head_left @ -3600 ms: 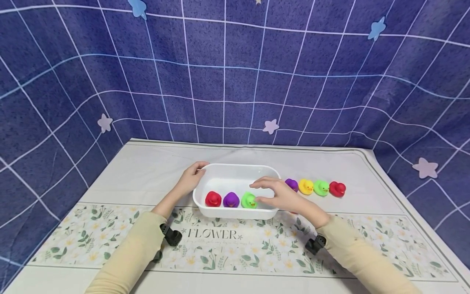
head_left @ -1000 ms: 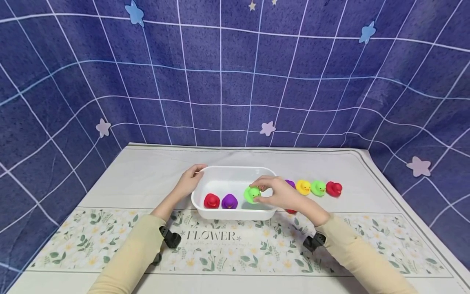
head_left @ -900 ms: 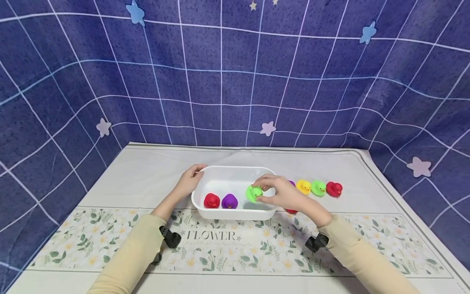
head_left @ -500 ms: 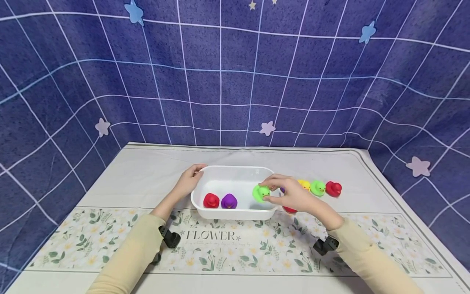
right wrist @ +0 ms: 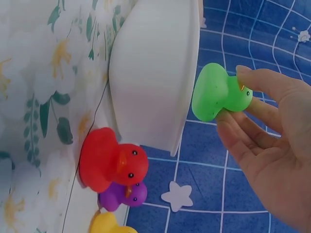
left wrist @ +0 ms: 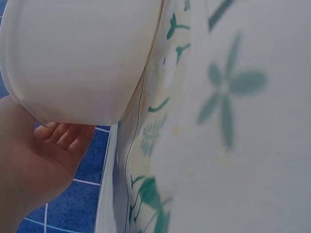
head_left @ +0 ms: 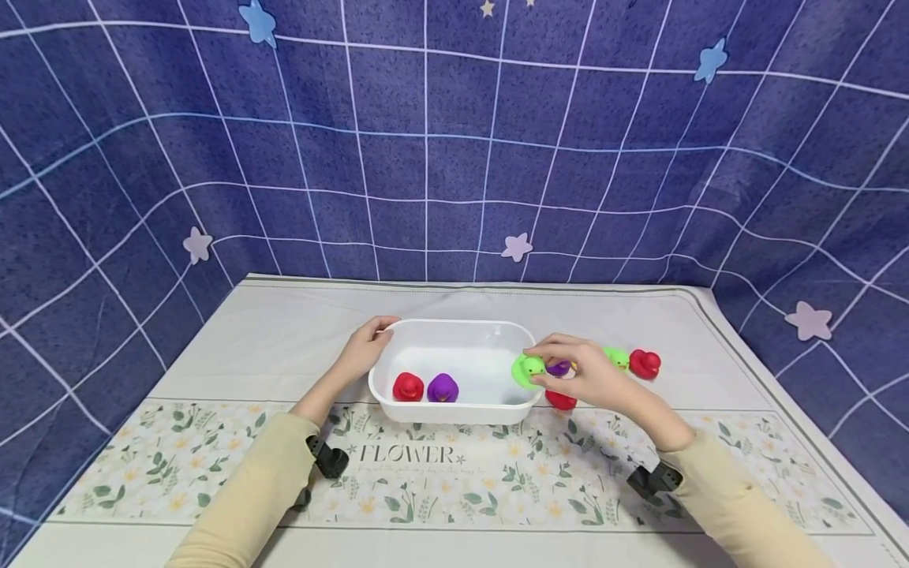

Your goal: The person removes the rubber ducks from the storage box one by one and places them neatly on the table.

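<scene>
My right hand [head_left: 596,374] pinches a light green rubber duck [head_left: 527,369] between thumb and fingers, level with the right end of a white plastic tub [head_left: 454,413]. In the right wrist view the green duck [right wrist: 218,92] is held clear of the tub's rim [right wrist: 192,63]. My left hand [head_left: 364,350] grips the tub's left end; in the left wrist view its fingers [left wrist: 73,141] curl against the wall. Inside the tub, a red duck [head_left: 408,387] and a purple duck [head_left: 443,388] sit along the front side.
Right of the tub stand a red duck [head_left: 561,400], a partly hidden purple duck [head_left: 559,368], a green duck [head_left: 618,358] and another red duck [head_left: 645,364]. A yellow duck [right wrist: 111,224] shows in the right wrist view. A grid-patterned blue curtain [head_left: 454,173] hangs behind the table.
The green duck sat in the tub beside the purple one. My right hand has taken hold of it, lifted it and carried it right to the tub's right rim. My left hand stays put.
</scene>
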Tool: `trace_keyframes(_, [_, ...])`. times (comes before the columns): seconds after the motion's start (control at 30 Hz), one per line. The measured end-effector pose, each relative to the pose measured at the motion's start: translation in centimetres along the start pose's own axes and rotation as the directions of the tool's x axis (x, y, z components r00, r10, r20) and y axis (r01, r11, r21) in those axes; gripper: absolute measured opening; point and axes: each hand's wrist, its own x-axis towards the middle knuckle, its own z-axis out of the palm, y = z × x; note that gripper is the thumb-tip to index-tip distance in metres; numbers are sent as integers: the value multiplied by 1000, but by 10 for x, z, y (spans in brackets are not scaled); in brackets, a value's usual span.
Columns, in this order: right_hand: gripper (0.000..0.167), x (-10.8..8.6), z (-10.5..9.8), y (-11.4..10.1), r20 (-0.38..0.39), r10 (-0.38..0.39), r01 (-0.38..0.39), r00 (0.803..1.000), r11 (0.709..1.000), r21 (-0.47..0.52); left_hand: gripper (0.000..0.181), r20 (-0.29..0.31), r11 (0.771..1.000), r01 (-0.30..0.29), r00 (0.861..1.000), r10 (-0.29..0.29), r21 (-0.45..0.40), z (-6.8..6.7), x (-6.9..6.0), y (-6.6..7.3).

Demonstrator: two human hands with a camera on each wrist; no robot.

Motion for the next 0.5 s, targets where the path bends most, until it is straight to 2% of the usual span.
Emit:
trace_keyframes(0.13, [36, -4, -5, -1, 9, 33, -33, 999, 999, -1, 34, -3, 1000, 3, 1000, -3, 4, 0, 0, 0])
trace_keyframes(0.33, [37, -9, -7, 3, -8, 30, -30, 1000, 999, -22, 34, -4, 1000, 4, 1000, -4, -7, 1, 1, 0])
trace_keyframes(0.5, [36, -14, -10, 5, -14, 58, -58, 998, 998, -37, 33, -6, 1000, 2, 1000, -3, -14, 0, 1, -1])
